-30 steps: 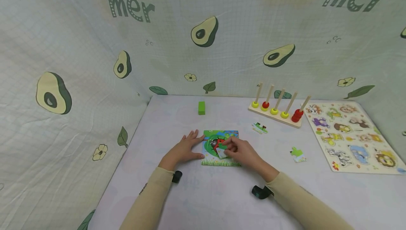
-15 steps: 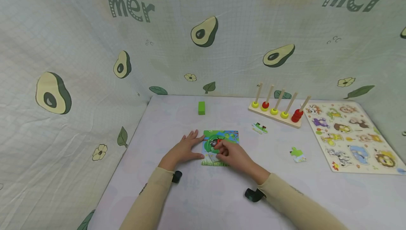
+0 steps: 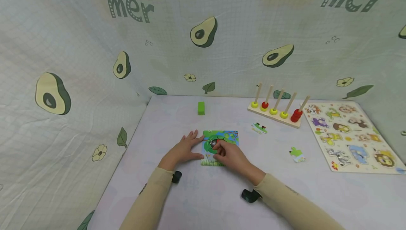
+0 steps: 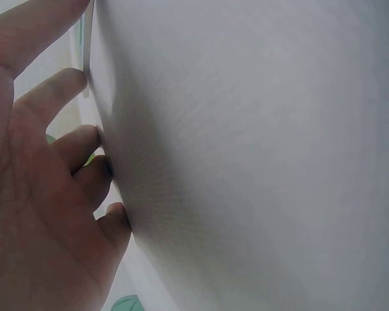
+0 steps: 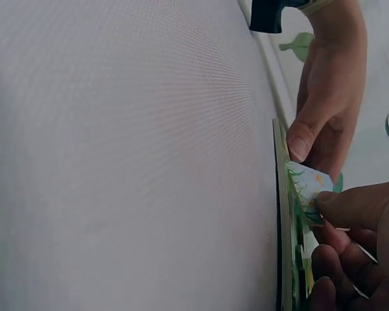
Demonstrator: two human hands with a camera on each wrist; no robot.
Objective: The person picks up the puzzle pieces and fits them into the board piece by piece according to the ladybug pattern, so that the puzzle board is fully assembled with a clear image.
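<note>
A small square ladybug jigsaw puzzle (image 3: 233, 136) lies flat on the table before me. My left hand (image 3: 185, 149) rests at its left edge, fingers spread, with index finger and thumb touching the edge. In the left wrist view the fingertips of that hand (image 4: 45, 175) meet the tabletop. Over the lower middle of the puzzle, my right hand (image 3: 233, 156) pinches a puzzle piece (image 5: 305, 183) between thumb and fingers. Printed with grass and an orange flower, the piece stands tilted against the puzzle's surface in the right wrist view. My right hand hides the puzzle's lower right part.
Two loose puzzle pieces, one green and white (image 3: 260, 128) and one green (image 3: 297, 154), lie to the right. Behind stand a green block (image 3: 201, 108) and a wooden peg stacker (image 3: 276, 116) with red and yellow beads. An animal peg board (image 3: 355, 138) lies far right.
My right hand has moved left and slightly down across the puzzle with the puzzle piece, now near the lower middle. The left hand has stayed in place.
</note>
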